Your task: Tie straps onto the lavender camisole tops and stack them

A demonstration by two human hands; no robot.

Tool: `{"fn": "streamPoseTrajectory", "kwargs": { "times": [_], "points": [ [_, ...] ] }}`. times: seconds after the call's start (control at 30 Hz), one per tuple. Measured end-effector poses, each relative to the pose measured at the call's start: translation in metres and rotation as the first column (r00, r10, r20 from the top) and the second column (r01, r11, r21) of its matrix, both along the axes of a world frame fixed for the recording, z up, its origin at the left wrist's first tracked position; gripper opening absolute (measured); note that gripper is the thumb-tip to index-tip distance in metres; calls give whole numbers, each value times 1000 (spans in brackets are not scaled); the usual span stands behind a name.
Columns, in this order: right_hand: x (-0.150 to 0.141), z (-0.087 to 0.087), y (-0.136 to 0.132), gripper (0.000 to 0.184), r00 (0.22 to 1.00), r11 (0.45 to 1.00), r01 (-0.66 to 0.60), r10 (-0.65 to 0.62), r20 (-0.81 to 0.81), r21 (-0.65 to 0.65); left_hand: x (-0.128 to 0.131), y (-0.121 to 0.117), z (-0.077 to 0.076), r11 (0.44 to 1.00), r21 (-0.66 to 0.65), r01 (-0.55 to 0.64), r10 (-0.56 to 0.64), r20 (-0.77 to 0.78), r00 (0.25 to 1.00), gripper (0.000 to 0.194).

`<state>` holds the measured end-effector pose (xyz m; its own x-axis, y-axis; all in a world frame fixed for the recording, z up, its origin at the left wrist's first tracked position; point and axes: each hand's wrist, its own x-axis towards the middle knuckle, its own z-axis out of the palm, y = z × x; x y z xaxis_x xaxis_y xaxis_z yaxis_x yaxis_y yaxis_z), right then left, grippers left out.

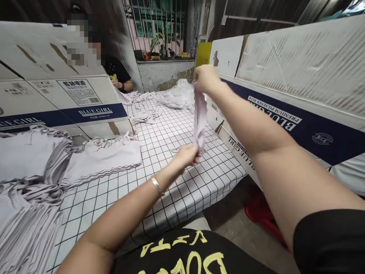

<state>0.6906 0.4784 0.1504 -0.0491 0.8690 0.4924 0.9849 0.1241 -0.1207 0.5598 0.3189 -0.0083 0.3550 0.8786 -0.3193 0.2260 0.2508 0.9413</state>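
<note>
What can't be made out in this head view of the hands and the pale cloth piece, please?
- Right hand: its fingertips are hidden behind the hand, so the grip on the cloth piece is unclear.
- Left hand: motion blur smears the fingers.
- Cloth piece: its shape is unreadable, bunched and blurred.
- Stacked white pieces: cut off by the left edge.

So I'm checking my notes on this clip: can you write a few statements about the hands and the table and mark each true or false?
1. Both hands hold one strip of pale fabric. True.
2. The right hand is lower than the left hand. False: it is raised above it.
3. The left wrist wears a bracelet. True.
4. The tablecloth is plain red. False: white with a black grid.
5. Folded pale fabric stacks lie on the table's left. True.
</note>
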Motion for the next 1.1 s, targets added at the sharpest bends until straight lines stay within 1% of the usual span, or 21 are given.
{"fn": "streamPoseTrajectory", "kwargs": {
  "times": [0.03,0.07,0.13,0.17,0.2,0.27,0.3,0.33,0.37,0.4,0.43,0.47,0.5,0.57,0.67,0.73,0.8,0.87,0.93,1.03,1.1],
  "points": [
    [-24,-5,-7,22,998,997,-52,53,20,-54,21,-8,-8,998,-62,22,-17,85,996,23],
    [-48,-18,-19,32,983,975,-170,178,43,-145,39,-17,-16,992,-113,57,-39,152,988,25],
    [-91,-60,-57,18,941,917,-311,333,53,-250,55,-40,-29,971,-146,190,-156,216,964,32],
    [-106,-86,-82,21,904,867,-393,426,45,-307,52,-52,-35,945,-120,303,-275,205,939,35],
    [-114,-113,-108,24,868,811,-454,496,24,-369,42,-65,-39,902,-68,426,-411,164,897,35],
    [-109,-163,-161,31,780,670,-571,623,-60,-473,2,-88,-46,758,69,649,-651,7,759,29],
    [-96,-183,-184,31,742,610,-619,661,-114,-496,-25,-97,-51,727,126,675,-671,-79,738,25],
    [-76,-200,-203,27,740,597,-654,633,-228,-464,-53,-104,-56,723,157,673,-656,-149,740,25],
    [-53,-213,-218,24,773,653,-634,549,-318,-414,-82,-109,-62,764,179,620,-580,-230,781,25],
    [-28,-225,-228,22,825,746,-552,423,-376,-372,-107,-110,-69,830,223,511,-427,-335,840,25],
    [-3,-234,-234,22,886,856,-381,230,-402,-349,-128,-109,-76,873,297,386,-231,-444,866,26],
    [20,-242,-237,28,914,924,-158,4,-406,-349,-144,-103,-84,884,374,280,-42,-532,845,29],
    [39,-249,-237,36,904,933,35,-183,-386,-359,-154,-94,-91,878,435,200,114,-596,795,31],
    [62,-260,-234,47,871,903,225,-355,-340,-367,-156,-70,-103,850,510,131,297,-670,680,39],
    [67,-267,-226,40,907,908,130,-271,-323,-397,-137,-30,-110,828,529,184,322,-719,616,45],
    [64,-265,-222,23,903,902,43,-219,-370,-430,-127,-12,-107,827,512,232,259,-714,651,33],
    [65,-262,-221,15,862,888,3,-235,-450,-459,-127,-8,-101,841,491,227,204,-677,707,21],
    [69,-257,-226,15,817,884,-30,-247,-521,-466,-135,-21,-96,853,482,199,189,-641,744,17],
    [74,-254,-234,16,808,870,-96,-215,-548,-483,-146,-49,-93,865,458,205,158,-638,754,15],
    [80,-248,-246,15,836,784,-217,-158,-525,-582,-159,-99,-91,888,369,274,41,-657,753,16],
    [82,-243,-248,14,852,719,-284,-115,-511,-635,-162,-119,-87,895,320,312,-31,-653,757,18]
  ]
}}
